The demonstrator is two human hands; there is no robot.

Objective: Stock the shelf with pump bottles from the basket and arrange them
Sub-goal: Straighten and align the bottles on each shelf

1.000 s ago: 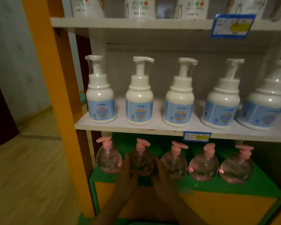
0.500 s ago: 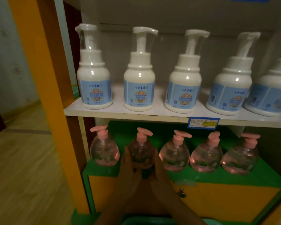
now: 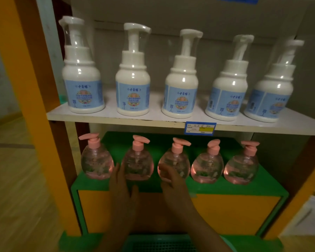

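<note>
**Squaring up the pink row on the green shelf**

I judge this to be the arranging step. Five pink pump bottles (image 3: 206, 163) stand in a row on the green shelf (image 3: 262, 186), below the white shelf (image 3: 116, 118) of foam pump bottles (image 3: 133, 88). My left hand (image 3: 123, 180) is flat-fingered and holds nothing; its fingers rise between the first pink bottle (image 3: 96, 164) and the second pink bottle (image 3: 137, 164), apparently against the second's flank. My right hand (image 3: 173, 180) is loosely spread before the lower left of the third pink bottle (image 3: 180, 159), gripping nothing. The basket (image 3: 158, 242) sits at the bottom edge, and I cannot see its contents. To do this well, I would push low on the round bodies, never the pumps, so nothing tips; even out the gaps; bring the fronts to one line; and turn the spouts, which point differently, the same way.
</note>
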